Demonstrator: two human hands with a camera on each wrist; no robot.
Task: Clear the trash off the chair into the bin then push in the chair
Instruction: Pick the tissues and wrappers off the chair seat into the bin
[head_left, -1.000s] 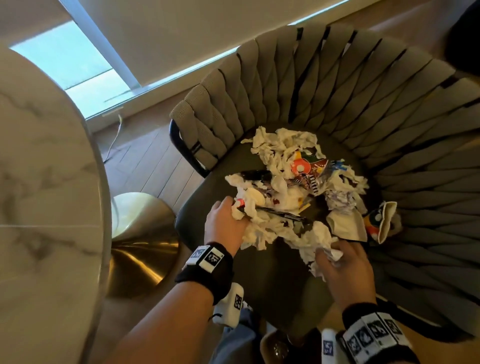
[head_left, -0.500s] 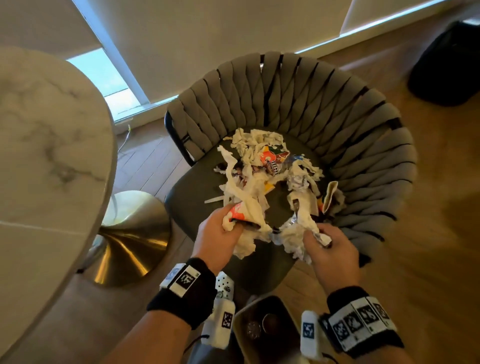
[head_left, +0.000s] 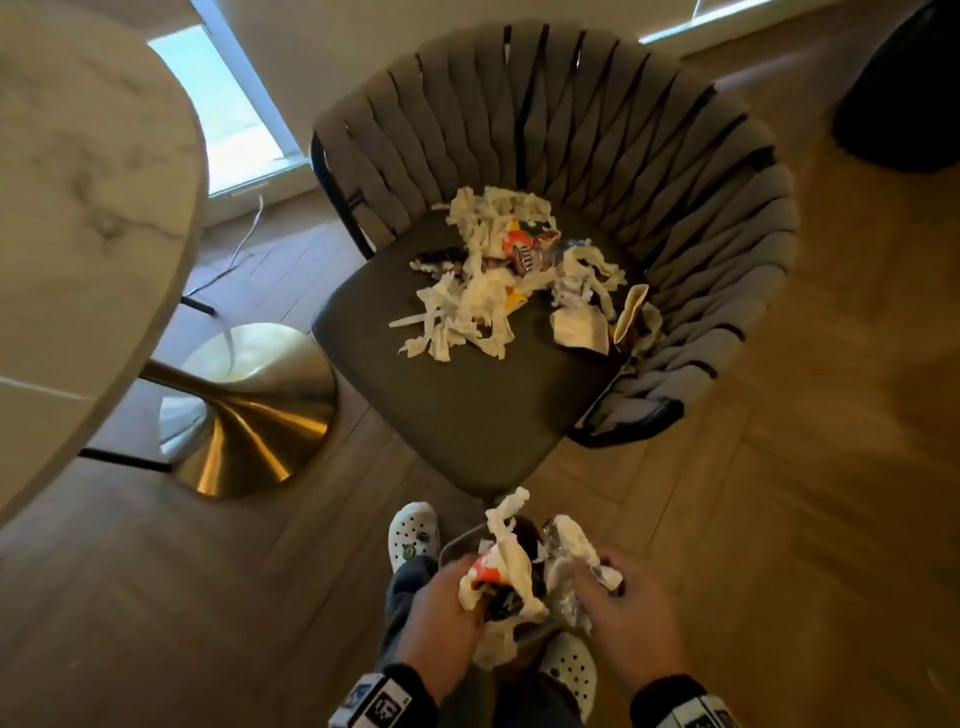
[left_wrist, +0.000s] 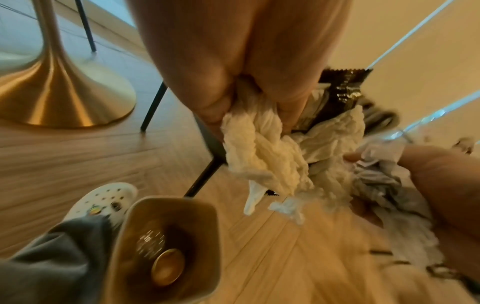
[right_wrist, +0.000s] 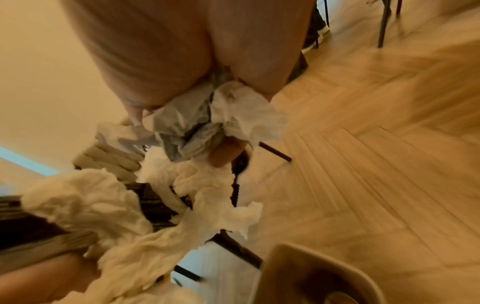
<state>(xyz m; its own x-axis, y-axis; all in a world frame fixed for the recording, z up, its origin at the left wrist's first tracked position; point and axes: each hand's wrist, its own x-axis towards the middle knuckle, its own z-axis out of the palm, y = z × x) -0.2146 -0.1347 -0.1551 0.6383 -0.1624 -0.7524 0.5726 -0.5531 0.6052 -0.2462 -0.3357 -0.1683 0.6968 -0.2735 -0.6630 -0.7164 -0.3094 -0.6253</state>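
A grey woven-back chair (head_left: 467, 405) stands ahead of me with a pile of white tissues and coloured wrappers (head_left: 493, 280) at the back of its dark seat. My left hand (head_left: 447, 608) grips a bunch of white tissue with an orange wrapper (head_left: 501, 566). My right hand (head_left: 628, 623) grips crumpled tissue and a silvery wrapper (head_left: 571, 551). Both hands hang close together above the beige bin (head_left: 457, 543), which stands between my feet and is mostly hidden by the trash. The left wrist view shows the bin (left_wrist: 166, 246) open below the tissue (left_wrist: 265, 160).
A round marble table (head_left: 78, 208) on a gold pedestal base (head_left: 249, 415) stands left of the chair. A black bag (head_left: 904, 88) sits on the wooden floor at the far right. My white clogs (head_left: 413, 530) flank the bin. A thin cable (head_left: 244, 239) lies by the window.
Both hands have lifted handfuls of trash off the seat and drawn back towards me, over the bin. The head view has pulled away from the chair.
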